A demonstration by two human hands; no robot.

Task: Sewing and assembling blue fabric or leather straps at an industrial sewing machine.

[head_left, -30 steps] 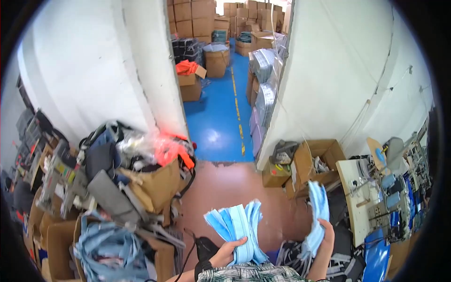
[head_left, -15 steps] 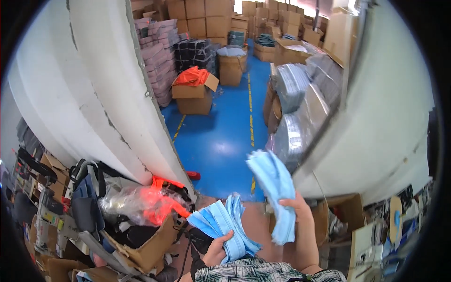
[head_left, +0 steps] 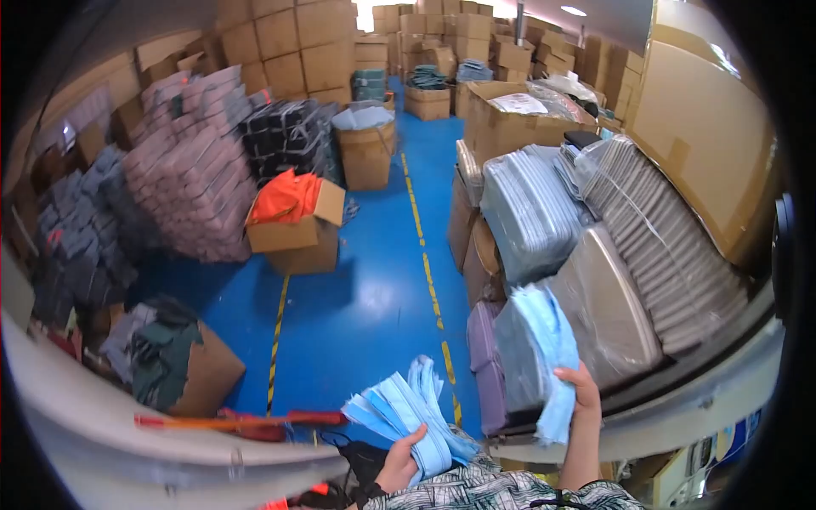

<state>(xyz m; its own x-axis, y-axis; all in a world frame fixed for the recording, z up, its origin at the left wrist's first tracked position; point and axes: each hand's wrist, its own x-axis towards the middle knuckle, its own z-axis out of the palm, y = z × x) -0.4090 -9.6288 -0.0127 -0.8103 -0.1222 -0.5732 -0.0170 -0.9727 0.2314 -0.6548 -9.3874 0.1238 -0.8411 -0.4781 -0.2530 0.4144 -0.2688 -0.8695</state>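
Observation:
My left hand (head_left: 400,463) is closed round a folded bundle of light blue fabric strips (head_left: 406,418), its thumb lying across the top. The strips fan out to the left, and some loop upward behind. To the right, my right hand (head_left: 580,389) grips a second bundle of light blue fabric strips (head_left: 548,330), held nearly upright with frayed ends at top and bottom. The two bundles are apart from each other. Both are in front of my body, above the blue floor (head_left: 348,323); the fingers behind the cloth are partly hidden.
An open carton (head_left: 297,242) of orange cloth stands ahead on the left, with stacked pinkish bundles (head_left: 191,178) behind. Plastic-wrapped grey stacks (head_left: 535,204) line the right. White wall edges (head_left: 255,472) flank me low on both sides. Yellow-black tape (head_left: 416,221) marks the floor.
I have moved forward into the opening between the white walls, and the cartons and stacks appear nearer. Both hands keep hold of their blue fabric strips.

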